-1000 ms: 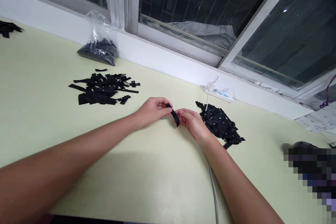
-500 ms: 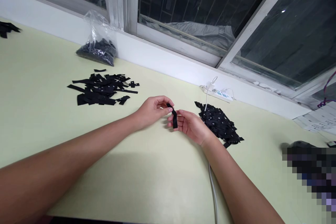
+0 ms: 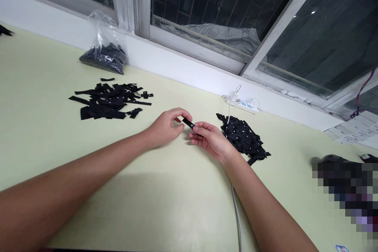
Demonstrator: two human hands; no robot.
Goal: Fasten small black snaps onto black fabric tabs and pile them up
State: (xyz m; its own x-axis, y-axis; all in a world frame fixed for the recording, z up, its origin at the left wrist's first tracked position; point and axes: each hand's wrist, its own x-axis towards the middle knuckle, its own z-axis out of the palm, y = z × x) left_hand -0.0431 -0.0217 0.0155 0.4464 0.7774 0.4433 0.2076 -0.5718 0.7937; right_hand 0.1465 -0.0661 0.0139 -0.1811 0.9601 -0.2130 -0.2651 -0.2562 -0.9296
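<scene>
My right hand pinches a small black fabric strip between thumb and fingers over the middle of the table. A small white mark shows on the strip's face, and its lower end is hidden in the hand. At the strip's other end is my left hand, its thumb and index finger apart; whether the index fingertip touches the strip I cannot tell. Beyond my left hand lies a loose pile of similar black strips. A denser pile of black strips with white marks is beside my right wrist.
A clear plastic bag of black pieces leans by the wall. A white power strip sits along the wall, and its cable passes under my right arm. Papers and a partly pixelated dark area are at right.
The strip has passed from my left hand's pinch to my right hand's. Its white-marked face now shows, and my left thumb and index finger have parted.
</scene>
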